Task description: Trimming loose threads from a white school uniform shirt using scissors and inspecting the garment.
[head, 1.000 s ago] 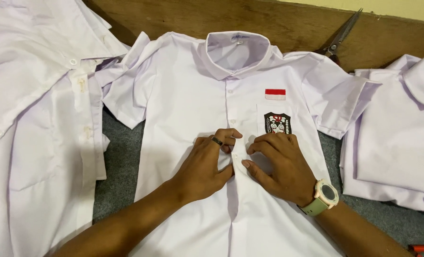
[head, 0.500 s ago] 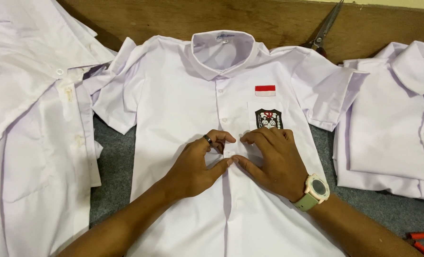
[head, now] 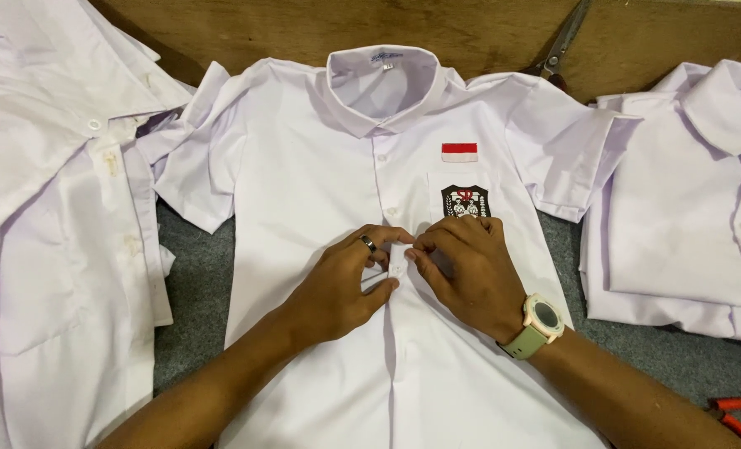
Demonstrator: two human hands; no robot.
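I am pinching both my left hand (head: 337,287) and right hand (head: 466,270) together on the button placket of the white short-sleeved cotton shirt (head: 304,175) lying flat.

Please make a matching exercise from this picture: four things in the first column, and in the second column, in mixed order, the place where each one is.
Things:
1. watch
2. ring
3. scissors
4. red and white patch

Places:
A. on the wooden board beyond the shirt's shoulder
B. on the right wrist
C. on the shirt's chest, above the pocket badge
D. on a finger of the left hand

Right pairs: 1-B, 2-D, 3-A, 4-C.

Both hands, left hand and right hand, pinch the front placket of the white shirt at a button.
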